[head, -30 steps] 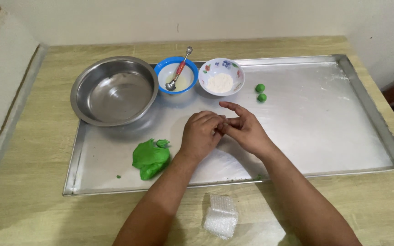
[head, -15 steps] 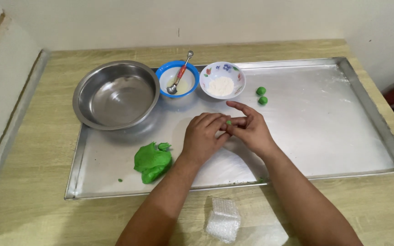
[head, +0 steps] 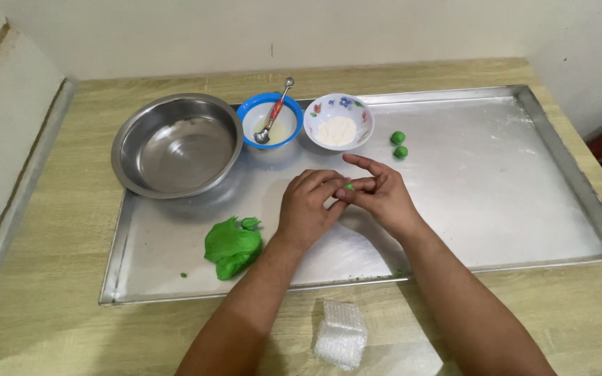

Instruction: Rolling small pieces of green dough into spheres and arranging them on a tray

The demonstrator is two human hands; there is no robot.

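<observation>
My left hand (head: pixel 308 207) and my right hand (head: pixel 382 197) meet over the middle of a large metal tray (head: pixel 524 181). A small piece of green dough (head: pixel 349 186) shows between the fingertips of both hands. A larger lump of green dough (head: pixel 231 247) lies on the tray to the left of my left hand. Two small green dough balls (head: pixel 398 144) sit on the tray beyond my right hand, next to a floral bowl of white flour (head: pixel 338 121).
A steel mixing bowl (head: pixel 175 143) stands at the tray's far left. A blue bowl with a spoon (head: pixel 269 120) is beside it. A piece of bubble wrap (head: pixel 341 334) lies on the wooden table (head: pixel 50 278) in front of the tray.
Both hands stay together over the tray's middle with small finger movements on the green piece. The view has shifted slightly.
</observation>
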